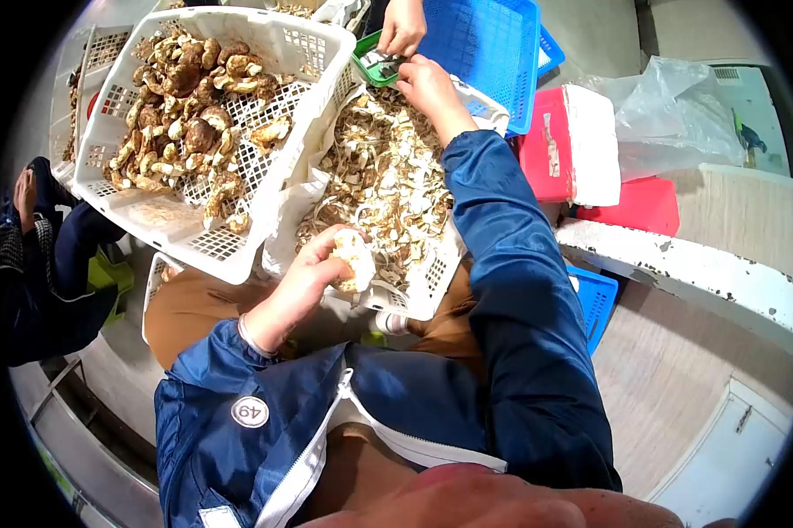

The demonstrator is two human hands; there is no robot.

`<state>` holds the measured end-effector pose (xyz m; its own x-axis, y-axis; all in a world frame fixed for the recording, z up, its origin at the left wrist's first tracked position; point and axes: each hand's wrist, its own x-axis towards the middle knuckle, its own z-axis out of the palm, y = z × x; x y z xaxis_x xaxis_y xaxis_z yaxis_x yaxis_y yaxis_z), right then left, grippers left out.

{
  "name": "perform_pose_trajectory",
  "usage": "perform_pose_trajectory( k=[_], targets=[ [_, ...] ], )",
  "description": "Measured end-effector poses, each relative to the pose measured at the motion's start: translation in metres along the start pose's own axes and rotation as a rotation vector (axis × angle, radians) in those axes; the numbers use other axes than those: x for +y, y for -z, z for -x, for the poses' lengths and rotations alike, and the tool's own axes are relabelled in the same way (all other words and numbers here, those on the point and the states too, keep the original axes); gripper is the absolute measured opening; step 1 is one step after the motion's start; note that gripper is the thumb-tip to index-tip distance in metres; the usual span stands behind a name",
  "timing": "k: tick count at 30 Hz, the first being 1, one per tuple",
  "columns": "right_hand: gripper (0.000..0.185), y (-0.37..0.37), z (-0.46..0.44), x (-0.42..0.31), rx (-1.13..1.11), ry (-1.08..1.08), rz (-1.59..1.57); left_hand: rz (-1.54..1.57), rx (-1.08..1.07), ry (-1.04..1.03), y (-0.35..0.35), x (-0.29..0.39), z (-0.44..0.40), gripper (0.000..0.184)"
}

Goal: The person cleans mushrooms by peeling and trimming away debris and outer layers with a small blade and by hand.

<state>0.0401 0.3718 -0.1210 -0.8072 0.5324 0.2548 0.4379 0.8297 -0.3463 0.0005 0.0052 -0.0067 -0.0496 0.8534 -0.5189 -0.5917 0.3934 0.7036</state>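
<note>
here, a bare left hand clamps its grip on a pale, chunky mushroom piece over the near end of a white perforated plastic basket of pale trimmings; the bare right hand, its grip too obscured to tell, is at a small green plastic tray, just beside a co-worker's hand

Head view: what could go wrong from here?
The right hand and another person's hand are close together at the green tray, so they might bump. The left hand holds a pale mushroom piece near the edge of the basket of scraps; if it slips, it could fall among them.
</note>
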Motion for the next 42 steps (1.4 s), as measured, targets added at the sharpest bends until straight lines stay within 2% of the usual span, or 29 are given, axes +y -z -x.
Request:
perform_pose_trajectory(
  k=[4,7,13,18,26,33,39,42],
  targets=[
    [0.011,-0.002,0.0,0.001,-0.001,-0.008,-0.008,0.002,0.016,-0.003,0.0,0.0,0.0,0.049],
    [0.017,-0.001,0.003,0.0,0.079,0.065,-0.034,-0.023,0.018,-0.015,0.0,0.001,0.0,0.049],
    [0.013,0.033,0.02,-0.016,0.042,0.141,0.072,-0.005,0.015,-0.001,-0.002,0.003,0.001,0.049],
    [0.009,0.053,0.051,-0.024,0.264,0.232,0.094,-0.008,0.004,0.004,-0.002,-0.002,-0.001,0.049],
    [0.014,0.059,0.064,-0.032,0.207,0.165,-0.029,-0.011,-0.005,0.011,-0.013,-0.001,-0.001,0.047],
    [0.014,0.127,0.125,-0.007,0.085,0.198,0.017,-0.019,0.033,0.062,-0.018,-0.007,-0.006,0.047],
    [0.013,0.188,0.206,0.014,0.02,0.018,0.04,-0.007,0.09,0.139,-0.019,-0.009,-0.009,0.049],
    [0.013,0.207,0.276,0.045,-0.005,-0.146,-0.012,-0.013,0.116,0.14,-0.023,-0.014,-0.012,0.048]
  ],
)
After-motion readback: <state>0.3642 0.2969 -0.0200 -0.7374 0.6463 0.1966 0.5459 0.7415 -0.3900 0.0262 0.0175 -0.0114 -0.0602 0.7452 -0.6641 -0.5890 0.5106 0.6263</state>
